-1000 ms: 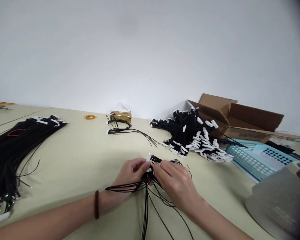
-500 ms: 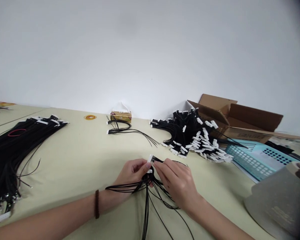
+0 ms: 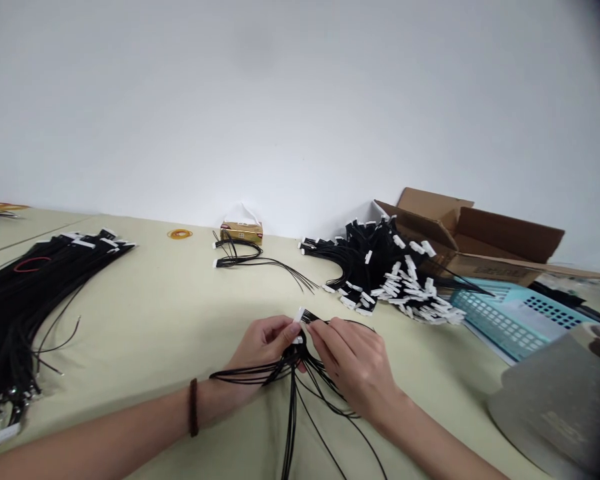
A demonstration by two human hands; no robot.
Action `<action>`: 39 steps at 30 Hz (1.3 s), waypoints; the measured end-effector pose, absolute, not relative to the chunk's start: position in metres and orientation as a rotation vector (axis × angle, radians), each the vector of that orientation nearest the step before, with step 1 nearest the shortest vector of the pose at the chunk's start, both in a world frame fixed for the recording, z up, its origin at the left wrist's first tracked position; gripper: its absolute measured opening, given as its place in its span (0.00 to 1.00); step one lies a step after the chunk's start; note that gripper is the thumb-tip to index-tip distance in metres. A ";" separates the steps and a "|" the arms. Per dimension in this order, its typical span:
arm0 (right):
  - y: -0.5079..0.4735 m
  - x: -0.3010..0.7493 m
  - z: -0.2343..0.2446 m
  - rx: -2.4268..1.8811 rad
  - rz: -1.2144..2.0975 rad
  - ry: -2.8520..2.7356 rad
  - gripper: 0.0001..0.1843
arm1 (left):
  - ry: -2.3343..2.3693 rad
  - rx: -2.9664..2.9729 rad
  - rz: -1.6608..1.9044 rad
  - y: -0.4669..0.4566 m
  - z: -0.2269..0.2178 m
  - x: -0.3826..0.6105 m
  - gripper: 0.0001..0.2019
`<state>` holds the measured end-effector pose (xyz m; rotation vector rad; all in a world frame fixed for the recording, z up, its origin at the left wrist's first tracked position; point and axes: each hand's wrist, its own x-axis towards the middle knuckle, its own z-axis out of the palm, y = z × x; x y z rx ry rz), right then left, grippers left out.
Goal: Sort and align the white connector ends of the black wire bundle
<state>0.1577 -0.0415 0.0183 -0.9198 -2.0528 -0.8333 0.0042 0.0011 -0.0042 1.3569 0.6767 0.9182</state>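
In front of me, a white wire connector (image 3: pixel 300 315) with a row of black wires is pinched between the thumb and fingers of my left hand (image 3: pixel 267 347). My right hand (image 3: pixel 355 360) is closed at the connector's right side, its fingertips pressed on the wires where they enter the housing. A second white piece shows just below, partly covered by my fingers. Loose black wires (image 3: pixel 291 420) fan out beneath both hands and run toward the table's near edge; some cross my left wrist.
A heap of black wire harnesses (image 3: pixel 370 260) with white connectors lies beyond my right hand, beside an open cardboard box (image 3: pixel 500 267) and a blue basket (image 3: pixel 510 320). A grey container (image 3: pixel 555 407) stands near right. Bundled harnesses (image 3: pixel 30 293) lie left; a tissue box (image 3: pixel 242 232) stands behind.
Almost nothing differs. Both hands keep their hold, and the connector has shifted very slightly up.
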 end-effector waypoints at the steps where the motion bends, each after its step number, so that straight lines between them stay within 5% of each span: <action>1: -0.042 0.157 0.018 -0.925 -0.830 -2.054 0.07 | 0.674 1.365 0.919 0.002 -0.005 0.004 0.23; 39: -0.036 0.157 0.011 -0.911 -0.640 -1.962 0.03 | 0.544 1.234 0.903 0.003 -0.008 0.004 0.21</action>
